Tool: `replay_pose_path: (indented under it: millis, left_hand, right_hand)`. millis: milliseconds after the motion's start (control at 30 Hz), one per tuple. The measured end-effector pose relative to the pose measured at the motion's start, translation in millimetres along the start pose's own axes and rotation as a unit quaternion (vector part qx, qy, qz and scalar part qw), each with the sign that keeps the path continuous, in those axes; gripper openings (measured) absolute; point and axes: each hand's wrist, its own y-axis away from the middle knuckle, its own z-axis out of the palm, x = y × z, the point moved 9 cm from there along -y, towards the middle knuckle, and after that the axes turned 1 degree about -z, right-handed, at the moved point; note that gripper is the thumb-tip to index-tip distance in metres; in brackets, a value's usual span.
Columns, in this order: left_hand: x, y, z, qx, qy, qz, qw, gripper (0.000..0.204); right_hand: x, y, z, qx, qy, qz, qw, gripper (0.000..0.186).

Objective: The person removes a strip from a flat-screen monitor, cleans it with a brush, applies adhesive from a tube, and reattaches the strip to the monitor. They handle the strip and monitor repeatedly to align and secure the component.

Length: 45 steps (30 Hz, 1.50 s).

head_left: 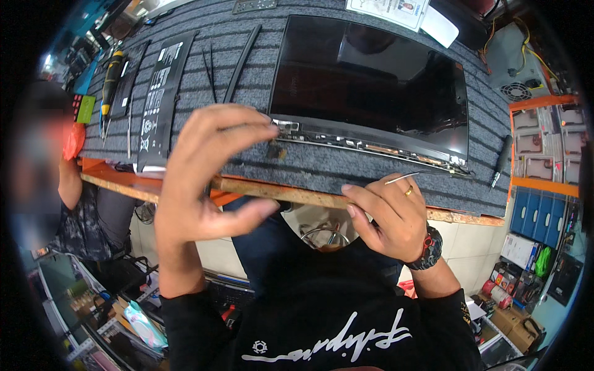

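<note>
Screen panel [371, 86] lies face-up on the desk [315, 164], its lower strip [377, 148] bared. The left hand [189, 176], thumb and fingers spread, reaches one corner; whether the curled right hand [395, 217] grips the thin cable [401, 177], I can't tell. Edge work seems underway, calling for delicate fingertips.

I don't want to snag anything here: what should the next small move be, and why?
Probably ease the thin wire clear with the right hand: it runs below the lower right part of the black screen and over that hand's fingers, so moving carelessly might tug it.
</note>
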Motion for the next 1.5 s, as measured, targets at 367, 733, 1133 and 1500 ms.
replay_pose_path:
  millis: [367,733,1133,1500]
  left_hand:
    - [-46.3,-11.2,44.7,-0.063,-0.076,-0.072,0.992,0.041]
    - [-50.9,4.3,24.7,0.045,-0.024,-0.043,0.998,0.037]
    - [-41.3,5.1,27.2,0.052,-0.098,0.019,0.994,0.025]
    - [-51.5,5.9,25.5,0.070,-0.024,-0.025,0.997,0.021]
  right_hand:
    - [18.9,-9.7,17.4,-0.062,0.062,0.069,0.994,0.055]
    - [17.0,-13.0,15.5,-0.038,0.053,0.076,0.995,0.051]
    - [19.6,-11.8,13.1,0.018,0.081,0.078,0.993,0.041]
    - [0.5,-46.7,21.5,0.032,0.090,0.059,0.994,0.039]
